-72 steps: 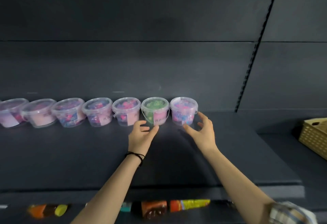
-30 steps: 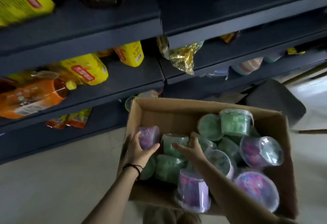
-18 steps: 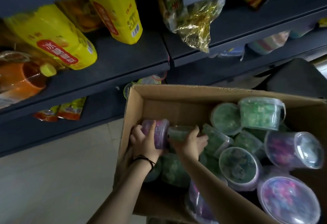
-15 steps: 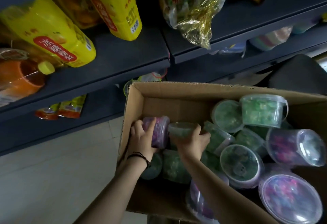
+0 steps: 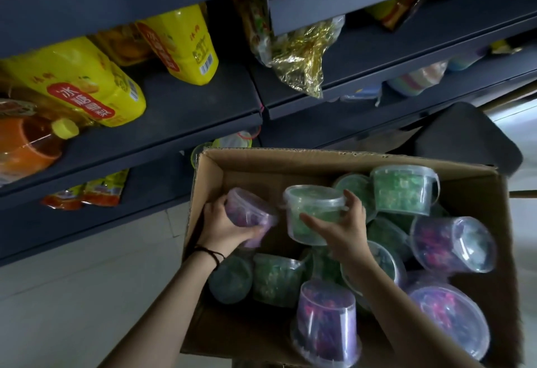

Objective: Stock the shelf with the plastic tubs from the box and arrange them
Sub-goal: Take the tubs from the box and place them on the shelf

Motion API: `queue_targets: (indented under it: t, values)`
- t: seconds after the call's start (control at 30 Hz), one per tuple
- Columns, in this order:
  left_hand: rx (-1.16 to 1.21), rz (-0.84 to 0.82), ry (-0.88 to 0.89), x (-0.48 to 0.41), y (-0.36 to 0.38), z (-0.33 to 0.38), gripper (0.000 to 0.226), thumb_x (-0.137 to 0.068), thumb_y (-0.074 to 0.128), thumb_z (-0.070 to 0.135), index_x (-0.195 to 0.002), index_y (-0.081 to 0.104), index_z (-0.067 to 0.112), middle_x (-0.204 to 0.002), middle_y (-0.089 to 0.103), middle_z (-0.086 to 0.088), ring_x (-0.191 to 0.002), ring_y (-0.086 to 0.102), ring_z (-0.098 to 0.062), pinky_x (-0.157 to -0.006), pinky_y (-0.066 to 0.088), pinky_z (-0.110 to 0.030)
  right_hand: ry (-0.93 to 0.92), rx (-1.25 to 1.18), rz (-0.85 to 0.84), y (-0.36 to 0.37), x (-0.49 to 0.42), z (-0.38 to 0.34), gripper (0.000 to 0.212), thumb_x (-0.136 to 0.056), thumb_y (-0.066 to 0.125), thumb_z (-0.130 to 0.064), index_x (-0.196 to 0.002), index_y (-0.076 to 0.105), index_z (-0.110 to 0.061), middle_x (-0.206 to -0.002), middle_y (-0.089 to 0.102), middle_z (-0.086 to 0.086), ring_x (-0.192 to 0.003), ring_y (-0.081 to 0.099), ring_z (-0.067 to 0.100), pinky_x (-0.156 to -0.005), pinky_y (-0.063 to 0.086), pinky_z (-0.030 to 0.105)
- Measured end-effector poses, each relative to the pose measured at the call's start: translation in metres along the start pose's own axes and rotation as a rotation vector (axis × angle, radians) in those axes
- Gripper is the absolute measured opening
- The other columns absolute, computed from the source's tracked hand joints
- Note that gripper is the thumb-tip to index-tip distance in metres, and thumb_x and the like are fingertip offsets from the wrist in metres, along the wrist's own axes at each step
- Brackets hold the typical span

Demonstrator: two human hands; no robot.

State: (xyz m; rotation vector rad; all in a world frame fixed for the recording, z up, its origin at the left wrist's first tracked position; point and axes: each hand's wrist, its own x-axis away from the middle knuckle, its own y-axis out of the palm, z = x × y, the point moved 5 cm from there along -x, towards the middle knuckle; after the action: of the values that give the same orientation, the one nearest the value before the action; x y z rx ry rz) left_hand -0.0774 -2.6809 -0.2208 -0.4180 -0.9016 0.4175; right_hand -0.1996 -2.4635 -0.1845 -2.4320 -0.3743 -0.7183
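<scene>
Inside the box (image 5: 261, 164), two hands are each gripping one tub. The left hand (image 5: 223, 222) is curling round a tilted purple tub (image 5: 247, 210), and the right hand (image 5: 343, 231) is clasping an upright green tub (image 5: 311, 207). Both are just above the pile. Three more purple tubs (image 5: 453, 245) and at least six green tubs (image 5: 404, 193) are lying jumbled below. Two yellow bottles (image 5: 75, 82) are lying on the shelf (image 5: 189, 106) behind.

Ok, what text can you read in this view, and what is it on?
"冰糖雪梨": red label on the left yellow bottle.
Brand characters and barcode digits on the second yellow bottle: too blurred to read.
On the green tub, purple tub, box: nothing readable.
</scene>
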Motion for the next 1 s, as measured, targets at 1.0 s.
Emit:
queue_targets:
  t: [1.0]
  values:
    - [1.01, 0.6, 0.542, 0.403, -0.329, 0.148, 0.078, -0.052, 0.089, 0.025, -0.122, 0.058, 0.013, -0.111, 0.07, -0.004, -0.101, 0.067, -0.017, -0.071, 0.053, -0.018, -0.694, -0.364, -0.719, -0.049, 0.329, -0.39, 0.121, -0.037, 0.089, -0.047, -0.142, 0.029, -0.034, -0.125, 0.056, -0.003, -0.095, 0.067, 0.005, -0.066, 0.057, 0.026]
